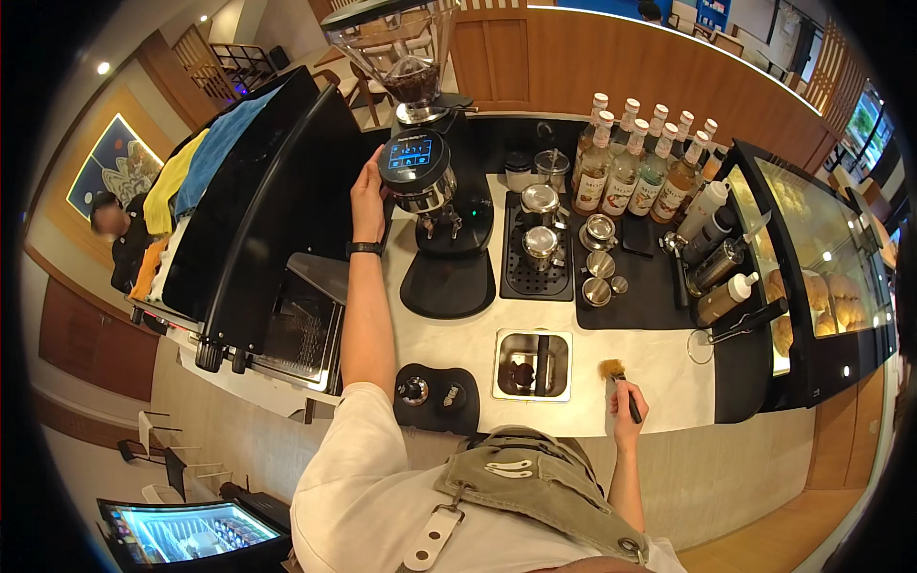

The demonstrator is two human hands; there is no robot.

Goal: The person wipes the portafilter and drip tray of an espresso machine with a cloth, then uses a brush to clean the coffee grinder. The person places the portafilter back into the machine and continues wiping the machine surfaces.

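Observation:
My left hand [367, 197] is raised against the left side of a black coffee grinder [419, 172]. Its fingertips are partly hidden behind the round head, which has a lit blue display. Coffee beans show in the clear hopper [412, 79] on top. In my right hand [628, 412] is a brush [613, 371] by its dark handle, tan bristles pointing away from me over the white counter [602, 344]. Left of the brush, a steel knock-out bin [534, 365] with a dark crossbar is set into the counter. A coffee tamper [413, 390] stands on a black mat [437, 415] nearer me.
A black espresso machine [251, 193] draped with cloths stands at left. Steel pitchers [539, 243] sit on a black drip tray [512, 283]. Beyond are several syrup bottles [623, 172]. Squeeze bottles [723, 301] and a pastry display case [817, 272] are at right. Another person is at far left.

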